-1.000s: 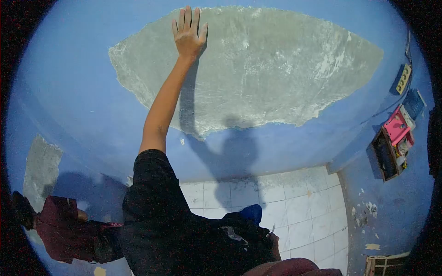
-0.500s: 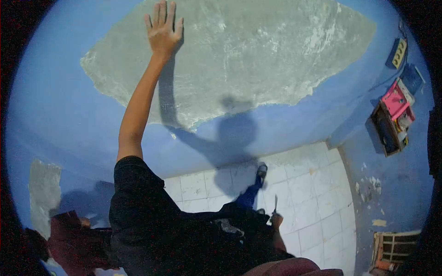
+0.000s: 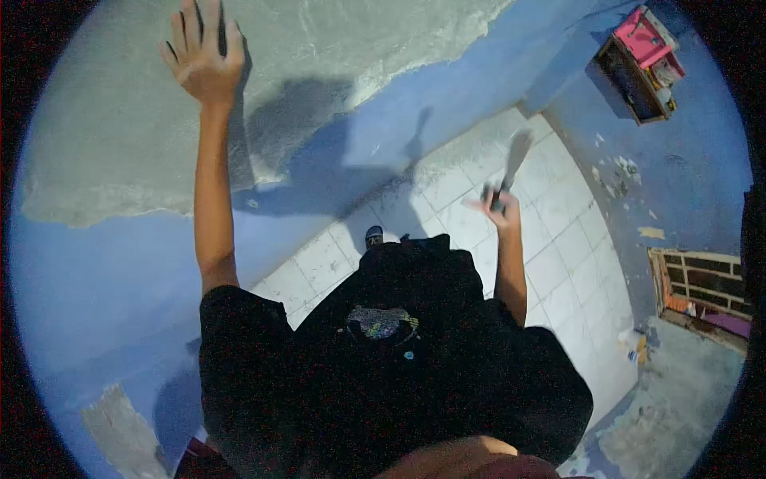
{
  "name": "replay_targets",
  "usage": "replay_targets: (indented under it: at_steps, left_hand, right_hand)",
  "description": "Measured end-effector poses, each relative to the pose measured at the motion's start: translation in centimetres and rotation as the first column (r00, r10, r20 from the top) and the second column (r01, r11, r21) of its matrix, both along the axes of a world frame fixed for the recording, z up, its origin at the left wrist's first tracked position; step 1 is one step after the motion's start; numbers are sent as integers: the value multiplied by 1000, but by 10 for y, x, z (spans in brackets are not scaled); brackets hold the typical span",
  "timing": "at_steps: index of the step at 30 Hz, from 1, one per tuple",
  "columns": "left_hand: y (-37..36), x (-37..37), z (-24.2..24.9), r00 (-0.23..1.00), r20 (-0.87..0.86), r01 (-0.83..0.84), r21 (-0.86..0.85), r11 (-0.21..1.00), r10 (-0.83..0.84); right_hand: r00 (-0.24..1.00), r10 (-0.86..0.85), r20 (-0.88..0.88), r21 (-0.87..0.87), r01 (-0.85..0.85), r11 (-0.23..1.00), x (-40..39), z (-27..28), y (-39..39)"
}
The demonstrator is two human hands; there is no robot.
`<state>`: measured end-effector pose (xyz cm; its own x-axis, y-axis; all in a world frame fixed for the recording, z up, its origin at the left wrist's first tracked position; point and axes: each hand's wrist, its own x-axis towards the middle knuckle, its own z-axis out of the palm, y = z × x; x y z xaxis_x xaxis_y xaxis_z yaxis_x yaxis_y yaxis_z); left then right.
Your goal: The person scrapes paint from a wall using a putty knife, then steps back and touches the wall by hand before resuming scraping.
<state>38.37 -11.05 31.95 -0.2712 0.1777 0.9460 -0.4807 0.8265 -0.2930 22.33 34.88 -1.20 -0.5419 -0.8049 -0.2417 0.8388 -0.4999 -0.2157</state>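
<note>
My left hand point(image 3: 203, 60) lies flat with its fingers spread on the grey bare patch point(image 3: 120, 104) of the blue wall, at the upper left. On the right, out over the floor, my right hand point(image 3: 501, 209) grips the dark handle of a scraper-like tool point(image 3: 517, 156). Its thin blade points up and is blurred by motion. The ragged lower edge of the grey patch meets blue paint point(image 3: 104, 255) below my left hand.
A wooden box shelf point(image 3: 634, 80) with a pink container point(image 3: 645, 40) is on the right wall. Below it is a framed barred opening point(image 3: 702, 279). White floor tiles point(image 3: 558, 263) lie below. My shoe point(image 3: 373, 235) stands near the wall base.
The view has swung, so the grey patch sits further left. My right hand has risen from beside my body with the tool. My left hand is still flat on the wall.
</note>
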Motion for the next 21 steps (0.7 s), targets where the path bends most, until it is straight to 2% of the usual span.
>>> replay_targets:
  at_steps: [1, 2, 4, 5, 6, 7, 8, 9, 10, 11, 12, 13, 14, 15, 17, 18, 21]
  left_hand:
    - [-7, 4, -19, 996, 76, -53, 56, 997, 49]
    - [-14, 8, -37, 984, 149, -113, 101, 989, 97]
    - [-19, 20, -75, 955, 268, -176, 162, 971, 128]
    - [-16, 21, -96, 945, 309, -169, 186, 968, 105]
    - [-14, 21, -122, 970, 236, -99, 144, 985, 63]
    - [-5, 21, -140, 974, 194, 65, 251, 966, -116]
    - [5, 22, -158, 948, 131, 233, 341, 911, -291]
    - [22, 30, -179, 859, 105, 349, 598, 722, -501]
    - [40, 38, -200, 769, -19, 400, 794, 458, -639]
    - [47, 39, -225, 714, -96, 291, 942, 170, -694]
    - [54, 31, -233, 675, -273, 191, 962, -194, -686]
    - [63, 28, -242, 673, -430, 59, 842, -536, -602]
    - [62, 21, -263, 676, -551, -41, 635, -771, -490]
    - [59, 11, -281, 694, -633, -123, 365, -923, -343]
    - [65, -12, -271, 652, -740, -210, 34, -977, -166]
    - [69, -18, -269, 650, -758, -249, -139, -959, -59]
    - [71, -40, -300, 589, -808, -272, -225, -936, 23]
  right_hand:
    - [964, -258, 70, -32, 260, 965, 6, 29, -34]
    - [922, -375, 101, -73, 382, 921, 5, 52, -66]
    - [836, -543, 83, 223, 515, 828, 3, 41, -107]
    - [874, -483, 52, 173, 468, 866, 1, 10, -118]
    - [873, -487, -40, 260, 479, 838, 14, 5, -131]
    - [868, -479, -130, 342, 493, 800, 31, 6, -149]
    - [858, -420, -294, 432, 512, 743, 54, 25, -165]
    - [836, -334, -436, 513, 535, 671, 76, 38, -179]
    - [783, -318, -534, 466, 587, 662, 90, 20, -191]
    - [737, -203, -645, 503, 609, 614, 108, 26, -200]
    - [666, 7, -746, 546, 606, 578, 115, 31, -206]
    - [570, 236, -787, 595, 600, 535, 127, 31, -206]
    - [542, 137, -829, 497, 603, 624, 133, 12, -214]
    - [572, 147, -807, 530, 593, 605, 145, 12, -219]
    - [612, 156, -775, 575, 583, 574, 159, 30, -237]
    - [717, 99, -690, 611, 504, 611, 165, 43, -243]
    - [657, 127, -743, 599, 568, 565, 160, 58, -253]
